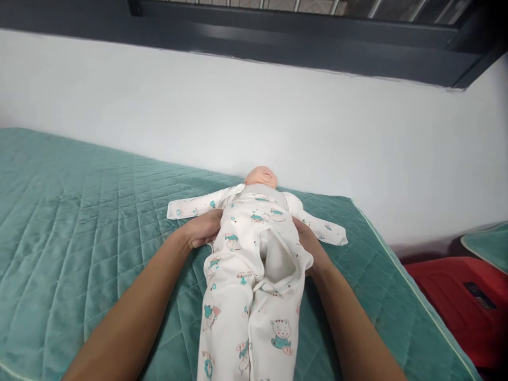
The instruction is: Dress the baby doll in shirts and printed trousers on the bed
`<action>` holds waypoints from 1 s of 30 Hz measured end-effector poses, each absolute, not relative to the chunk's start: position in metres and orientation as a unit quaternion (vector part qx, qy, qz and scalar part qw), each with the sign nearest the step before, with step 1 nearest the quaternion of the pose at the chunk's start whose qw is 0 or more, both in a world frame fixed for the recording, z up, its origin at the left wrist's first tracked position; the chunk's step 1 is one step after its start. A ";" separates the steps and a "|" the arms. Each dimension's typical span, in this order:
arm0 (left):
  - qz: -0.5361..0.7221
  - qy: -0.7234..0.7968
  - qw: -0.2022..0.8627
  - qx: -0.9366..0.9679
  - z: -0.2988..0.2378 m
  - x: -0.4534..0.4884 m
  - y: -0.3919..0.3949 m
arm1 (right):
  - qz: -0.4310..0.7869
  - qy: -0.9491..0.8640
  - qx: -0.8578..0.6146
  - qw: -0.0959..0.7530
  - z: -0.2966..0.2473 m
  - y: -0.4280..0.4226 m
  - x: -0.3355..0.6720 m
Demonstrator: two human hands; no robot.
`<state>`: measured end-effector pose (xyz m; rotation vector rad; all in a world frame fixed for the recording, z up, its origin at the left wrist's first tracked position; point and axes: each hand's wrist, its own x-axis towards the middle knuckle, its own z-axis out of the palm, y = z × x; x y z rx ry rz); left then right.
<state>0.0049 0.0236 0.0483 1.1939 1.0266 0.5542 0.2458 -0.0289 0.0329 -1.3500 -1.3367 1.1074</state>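
A baby doll [262, 177] lies on its back on a green quilted bed cover [79, 201], head toward the wall. It wears a white sleepsuit [238, 286] printed with teal animals, partly undone at the belly. My left hand [202, 228] grips the suit at the doll's left side under the sleeve. My right hand [307, 243] is closed on the doll's other side, its fingers tucked under the fabric. Both empty sleeves lie spread out flat.
A white wall [254, 116] runs behind the bed, with a dark window frame [278, 42] above. Right of the bed's edge stands a red object [464, 301] on the floor, with another green cover [488, 246] behind it.
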 end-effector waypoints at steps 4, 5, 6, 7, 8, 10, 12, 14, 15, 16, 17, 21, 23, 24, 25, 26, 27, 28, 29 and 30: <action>0.233 0.456 0.659 0.551 0.045 0.003 0.026 | 0.441 -0.545 -0.569 0.430 0.037 -0.029 0.247; 0.233 0.456 0.656 0.555 0.043 0.002 0.027 | 0.436 -0.543 -0.576 0.428 0.037 -0.028 0.248; 0.232 0.457 0.652 0.558 0.041 0.001 0.028 | 0.431 -0.541 -0.584 0.425 0.038 -0.028 0.248; 0.230 0.460 0.648 0.562 0.039 0.001 0.029 | 0.425 -0.541 -0.591 0.421 0.037 -0.027 0.249; 0.228 0.462 0.644 0.565 0.037 0.000 0.030 | 0.421 -0.543 -0.594 0.418 0.037 -0.027 0.250; 0.226 0.458 0.644 0.570 0.035 -0.001 0.031 | 0.418 -0.553 -0.592 0.412 0.035 -0.026 0.251; 0.226 0.441 0.652 0.575 0.033 -0.001 0.032 | 0.419 -0.562 -0.589 0.404 0.032 -0.026 0.253; 0.232 0.419 0.659 0.580 0.031 -0.002 0.033 | 0.422 -0.566 -0.586 0.398 0.029 -0.025 0.255; 0.236 0.410 0.661 0.582 0.031 -0.002 0.033 | 0.425 -0.567 -0.583 0.398 0.027 -0.025 0.256; 0.242 0.401 0.664 0.583 0.030 -0.002 0.033 | 0.429 -0.567 -0.578 0.400 0.027 -0.025 0.256; 0.248 0.391 0.669 0.582 0.029 -0.002 0.033 | 0.434 -0.567 -0.570 0.406 0.026 -0.025 0.257; 0.278 0.364 0.697 0.552 0.027 0.000 0.032 | 0.447 -0.556 -0.541 0.446 0.028 -0.026 0.254; 0.291 0.365 0.702 0.538 0.027 0.002 0.032 | 0.453 -0.547 -0.532 0.461 0.027 -0.027 0.253; 0.296 0.367 0.703 0.532 0.026 0.002 0.033 | 0.458 -0.544 -0.528 0.464 0.027 -0.027 0.253; 0.300 0.369 0.704 0.527 0.026 0.003 0.033 | 0.462 -0.541 -0.525 0.466 0.026 -0.028 0.254; 0.304 0.372 0.706 0.520 0.026 0.003 0.034 | 0.465 -0.540 -0.524 0.467 0.024 -0.027 0.254; 0.308 0.376 0.708 0.513 0.025 0.003 0.035 | 0.466 -0.540 -0.523 0.467 0.023 -0.027 0.255; 0.313 0.378 0.709 0.506 0.024 0.004 0.035 | 0.464 -0.543 -0.522 0.466 0.022 -0.027 0.256; 0.318 0.377 0.711 0.500 0.023 0.004 0.036 | 0.460 -0.547 -0.522 0.465 0.021 -0.026 0.256; 0.323 0.374 0.714 0.496 0.022 0.004 0.036 | 0.453 -0.552 -0.523 0.465 0.020 -0.026 0.257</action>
